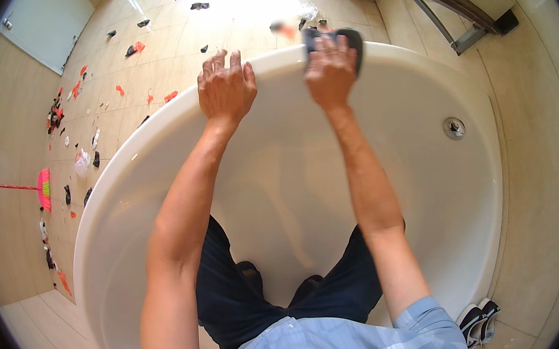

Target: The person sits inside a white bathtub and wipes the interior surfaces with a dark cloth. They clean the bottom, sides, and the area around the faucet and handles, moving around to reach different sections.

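One dark pad (pixel 355 47) lies at the top of the frame, right of centre, on the far rim of the white bathtub (pixel 274 63), partly overhanging its outer side. We see our right hand (pixel 332 77) laid over it with the fingers reaching forward; the pad is blurred, and we cannot tell whether the fingers curl around its edge or merely press on top. If they only press, the pad could skid off the smooth, curved rim and drop to the floor beyond. Our left hand (pixel 224 93) rests left of it on the same rim, fingers loosely spread, with nothing held in it. Should the glossy surface be wet, which we cannot confirm, that palm could slide and our leaning weight could tip forward. Our dark footwear (pixel 250 274), at lower centre, stands in the sloping basin, so a foot could slip too. Outside, black and red scraps (pixel 137 48) litter the tiles at upper left; a dropped pad could pick up bits there and carry them back onto the white surface.
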Available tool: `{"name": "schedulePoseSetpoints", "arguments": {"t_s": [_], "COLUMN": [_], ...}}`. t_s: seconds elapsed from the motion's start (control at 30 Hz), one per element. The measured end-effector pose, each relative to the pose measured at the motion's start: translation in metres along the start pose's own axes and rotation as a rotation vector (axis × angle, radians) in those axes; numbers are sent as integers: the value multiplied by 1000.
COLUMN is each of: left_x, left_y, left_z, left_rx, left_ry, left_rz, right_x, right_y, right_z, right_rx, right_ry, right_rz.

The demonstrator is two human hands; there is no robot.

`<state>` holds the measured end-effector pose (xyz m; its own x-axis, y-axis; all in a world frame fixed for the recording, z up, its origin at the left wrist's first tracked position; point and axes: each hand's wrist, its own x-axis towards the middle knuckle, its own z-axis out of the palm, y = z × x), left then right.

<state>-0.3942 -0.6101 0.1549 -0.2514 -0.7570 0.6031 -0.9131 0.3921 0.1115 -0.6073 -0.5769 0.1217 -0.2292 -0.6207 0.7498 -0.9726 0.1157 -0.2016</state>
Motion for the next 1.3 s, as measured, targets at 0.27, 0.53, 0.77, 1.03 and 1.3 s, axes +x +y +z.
{"name": "schedulePoseSetpoints", "arguments": {"t_s": [0.27,0.53,0.77,1.03,1.3], "left_x": [7,8,13,8,8], "left_y": [-27,-18,-10,-1,-3], "left_z": [6,12,10,9,4], "left_rx": [-509,-277,-71,87,121], "left_ry": [207,36,-176,-157,-152], "left_rz": [-193,-266,-281,-134,-135], "right_x": [-30,-29,-30,-31,-55], "right_y": [-142,-92,-11,58,-75], "right_z": [-10,-22,-22,-24,6], "right_rx": [454,264,-12,-133,371], "right_ry": [-115,-104,-4,64,122], "right_rz": [-160,-205,-50,314,458]}}
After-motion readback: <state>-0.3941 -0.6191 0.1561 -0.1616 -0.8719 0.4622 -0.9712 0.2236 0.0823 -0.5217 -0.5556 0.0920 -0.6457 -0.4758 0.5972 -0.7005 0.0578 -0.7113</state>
